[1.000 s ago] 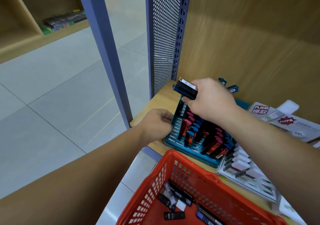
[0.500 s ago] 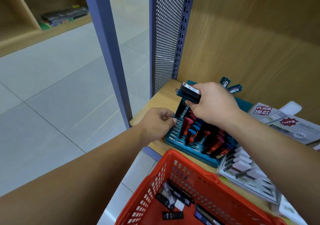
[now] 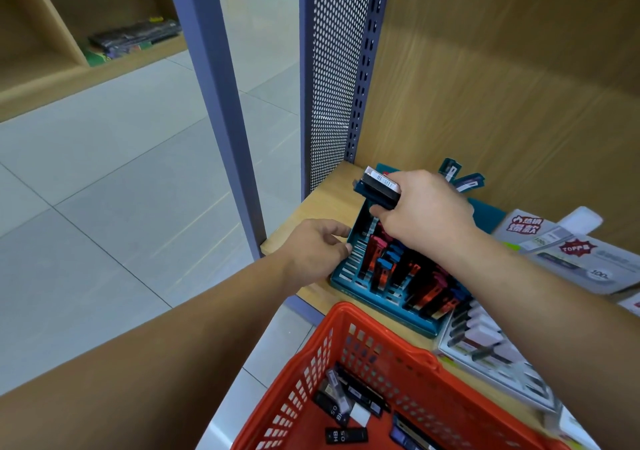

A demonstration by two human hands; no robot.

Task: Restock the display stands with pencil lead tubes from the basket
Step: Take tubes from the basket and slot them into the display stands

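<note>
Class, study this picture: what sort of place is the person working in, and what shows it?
Most likely a stationery shop. A teal display stand of pencil lead tubes sits on a wooden shelf, a red shopping basket holds more tubes, and packaged goods with promotional labels lie alongside.

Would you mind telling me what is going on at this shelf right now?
A person is restocking the teal display stand on the wooden shelf. Their right hand grips a small stack of pencil lead tubes just above the stand's back left corner, while the left hand rests against the stand's left edge. Several loose tubes lie in the red basket in front of the shelf.
</note>
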